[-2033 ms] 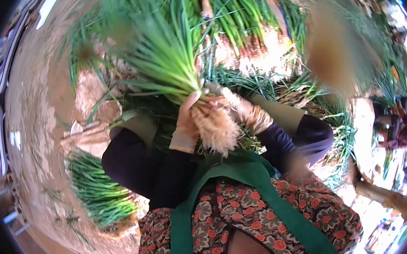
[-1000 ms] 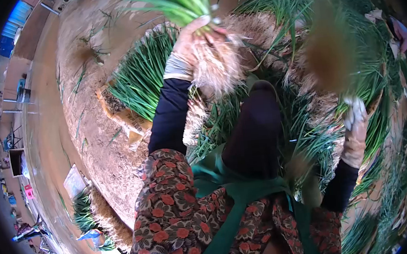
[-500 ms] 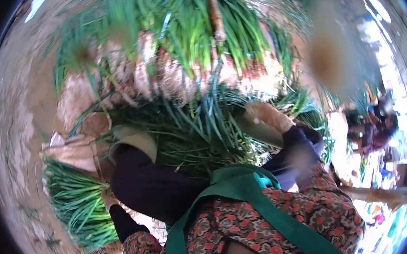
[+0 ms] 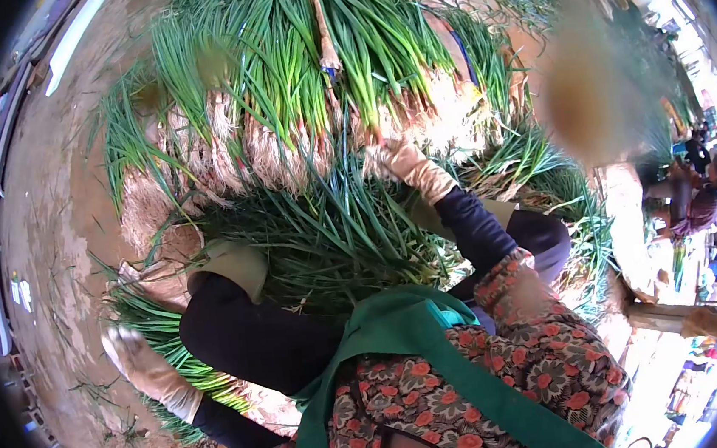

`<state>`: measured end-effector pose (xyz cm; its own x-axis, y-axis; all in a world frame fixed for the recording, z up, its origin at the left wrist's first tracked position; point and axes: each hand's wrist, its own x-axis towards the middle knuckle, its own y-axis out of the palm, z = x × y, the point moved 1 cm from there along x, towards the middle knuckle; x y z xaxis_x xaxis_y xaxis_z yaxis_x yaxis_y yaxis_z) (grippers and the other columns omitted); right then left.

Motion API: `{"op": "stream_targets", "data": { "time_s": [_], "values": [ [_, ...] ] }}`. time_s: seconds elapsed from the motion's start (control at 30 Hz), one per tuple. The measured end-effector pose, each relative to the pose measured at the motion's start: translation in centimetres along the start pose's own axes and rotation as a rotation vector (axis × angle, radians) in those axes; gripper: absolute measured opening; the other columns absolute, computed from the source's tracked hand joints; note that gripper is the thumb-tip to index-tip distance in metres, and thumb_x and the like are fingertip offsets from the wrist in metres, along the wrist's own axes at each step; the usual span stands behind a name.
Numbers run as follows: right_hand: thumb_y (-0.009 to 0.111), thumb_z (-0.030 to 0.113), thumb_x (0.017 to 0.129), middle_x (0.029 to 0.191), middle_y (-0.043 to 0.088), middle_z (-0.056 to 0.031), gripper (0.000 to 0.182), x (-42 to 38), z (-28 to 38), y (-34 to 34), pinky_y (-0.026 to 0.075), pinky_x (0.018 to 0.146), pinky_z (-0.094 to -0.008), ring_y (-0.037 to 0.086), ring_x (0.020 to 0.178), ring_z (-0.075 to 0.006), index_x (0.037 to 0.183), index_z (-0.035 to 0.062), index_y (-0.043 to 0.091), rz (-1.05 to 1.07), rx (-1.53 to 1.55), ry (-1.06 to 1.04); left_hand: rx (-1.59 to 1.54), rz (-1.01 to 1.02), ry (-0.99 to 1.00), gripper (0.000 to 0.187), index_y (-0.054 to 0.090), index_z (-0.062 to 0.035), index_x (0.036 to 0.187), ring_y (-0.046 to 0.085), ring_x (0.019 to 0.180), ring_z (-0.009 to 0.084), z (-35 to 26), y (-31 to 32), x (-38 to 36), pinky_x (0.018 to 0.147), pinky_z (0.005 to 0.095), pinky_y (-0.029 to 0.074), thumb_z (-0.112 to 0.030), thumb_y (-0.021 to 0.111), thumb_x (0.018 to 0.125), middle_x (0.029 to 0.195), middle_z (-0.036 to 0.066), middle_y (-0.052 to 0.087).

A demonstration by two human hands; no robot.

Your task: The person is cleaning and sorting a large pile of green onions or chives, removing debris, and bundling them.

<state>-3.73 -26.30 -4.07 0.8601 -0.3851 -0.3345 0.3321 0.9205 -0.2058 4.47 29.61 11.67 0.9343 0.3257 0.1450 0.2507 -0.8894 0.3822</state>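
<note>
Bunches of green onions lie side by side at the top of the view, roots toward me. My right hand, in a pale glove, reaches to the roots near the middle; its fingertips are bent against them, and whether they grip any is unclear. My left hand, also gloved, is over the left edge of another green onion pile beside my leg. Its fingers are stretched out and it holds nothing. Loose green leaves cover the ground between my boots.
A wooden stick stands among the bunches. My boots flank the loose leaves. Pale sacking lies at the left. A person sits at the far right, near a horizontal beam.
My right hand has moved from beside my knee up to the bunches' roots. My left hand has come off the left pile's root end and moved outward, fingers spread. The view has shifted slightly.
</note>
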Motion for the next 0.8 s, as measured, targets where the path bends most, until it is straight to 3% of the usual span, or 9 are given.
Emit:
{"op": "stream_targets", "data": {
  "time_s": [0.07, 0.13, 0.17, 0.33, 0.43, 0.5, 0.67, 0.73, 0.8],
  "values": [
    [0.058, 0.022, 0.089, 0.075, 0.063, -0.0077, 0.027, -2.9, -0.3, -0.2, 0.045, 0.056, -0.0252, 0.059, 0.064, -0.0145, 0.108, 0.0045, 0.058, 0.032, -0.389, 0.023, 0.005, 0.260, -0.017, 0.043, 0.041, 0.0011, 0.128, 0.051, 0.105, 0.0200, 0.2, 7.3, -2.0, 0.094, 0.0362, 0.041, -0.014, 0.052, 0.089, 0.120, 0.013, 0.051],
    [0.059, 0.031, 0.085, 0.076, 0.064, -0.0135, 0.032, -7.2, 0.4, 0.5, 0.047, 0.064, -0.0343, 0.061, 0.070, -0.0259, 0.101, 0.0038, 0.060, -0.144, -0.546, -0.223, -0.693, 0.449, -0.850, 0.034, 0.043, 0.0025, 0.124, 0.050, 0.108, 0.0226, 0.5, 15.4, -8.0, 0.097, 0.0352, 0.040, -0.005, 0.046, 0.091, 0.121, 0.012, 0.051],
    [0.058, 0.036, 0.083, 0.078, 0.063, -0.0169, 0.035, -7.6, -1.4, 1.1, 0.048, 0.066, -0.0399, 0.062, 0.072, -0.0345, 0.097, 0.0041, 0.060, -0.181, -0.516, -0.267, -0.059, 0.773, -0.514, 0.040, 0.046, 0.0022, 0.122, 0.057, 0.102, 0.0211, 2.9, 20.4, -10.0, 0.092, 0.0334, 0.046, -0.015, 0.054, 0.087, 0.116, 0.014, 0.056],
    [0.059, 0.037, 0.084, 0.079, 0.062, -0.0164, 0.034, -15.5, 2.7, 5.7, 0.047, 0.066, -0.0420, 0.060, 0.075, -0.0361, 0.097, 0.0054, 0.057, 0.038, -0.642, -0.304, 0.293, 1.160, -1.036, 0.037, 0.056, -0.0017, 0.112, 0.060, 0.089, 0.0140, 21.2, 23.1, -19.7, 0.076, 0.0268, 0.048, -0.031, 0.052, 0.091, 0.099, 0.006, 0.063],
    [0.058, 0.046, 0.084, 0.090, 0.061, -0.0188, 0.046, -17.0, 2.3, 4.2, 0.046, 0.074, -0.0400, 0.059, 0.085, -0.0335, 0.102, 0.0041, 0.058, 0.537, -0.659, -0.176, 0.153, 0.791, -1.172, 0.031, 0.057, -0.0015, 0.105, 0.056, 0.072, 0.0126, 21.1, 23.7, -22.1, 0.067, 0.0291, 0.049, -0.029, 0.050, 0.092, 0.082, 0.001, 0.059],
    [0.050, 0.053, 0.086, 0.097, 0.062, -0.0180, 0.056, -16.2, -0.6, 2.1, 0.045, 0.080, -0.0382, 0.059, 0.090, -0.0320, 0.109, 0.0035, 0.059, 0.460, -0.355, -0.147, -0.139, 0.759, -1.399, 0.027, 0.052, -0.0021, 0.106, 0.042, 0.058, 0.0087, 20.4, 23.6, -21.8, 0.053, 0.0232, 0.039, -0.026, 0.047, 0.094, 0.068, -0.004, 0.042],
    [0.046, 0.062, 0.084, 0.077, 0.057, -0.0073, 0.050, -10.2, -1.2, 5.0, 0.046, 0.060, -0.0340, 0.054, 0.066, -0.0205, 0.095, 0.0138, 0.053, 0.716, 1.120, 0.336, -0.533, 0.809, -1.544, 0.035, 0.048, -0.0122, 0.087, 0.029, 0.047, 0.0056, 20.2, 23.1, -23.6, 0.045, 0.0211, 0.026, -0.046, 0.043, 0.093, 0.058, -0.008, 0.028],
    [0.050, 0.061, 0.082, 0.070, 0.054, -0.0053, 0.050, -7.9, -2.0, 6.4, 0.041, 0.047, -0.0303, 0.048, 0.054, -0.0184, 0.093, 0.0124, 0.052, 0.674, 1.148, 0.422, -0.607, 0.752, -1.524, 0.036, 0.048, -0.0133, 0.080, 0.029, 0.046, 0.0050, 19.8, 22.7, -24.5, 0.044, 0.0214, 0.026, -0.045, 0.040, 0.094, 0.054, -0.009, 0.027],
    [0.055, 0.057, 0.082, 0.069, 0.054, -0.0045, 0.049, -7.6, -0.6, 8.6, 0.040, 0.047, -0.0288, 0.047, 0.053, -0.0176, 0.096, 0.0100, 0.055, 0.168, 1.003, 0.383, -0.688, 0.685, -1.488, 0.037, 0.046, -0.0144, 0.074, 0.029, 0.045, 0.0052, 19.2, 22.2, -24.3, 0.043, 0.0218, 0.027, -0.044, 0.038, 0.095, 0.053, -0.009, 0.025]
  ]
}}
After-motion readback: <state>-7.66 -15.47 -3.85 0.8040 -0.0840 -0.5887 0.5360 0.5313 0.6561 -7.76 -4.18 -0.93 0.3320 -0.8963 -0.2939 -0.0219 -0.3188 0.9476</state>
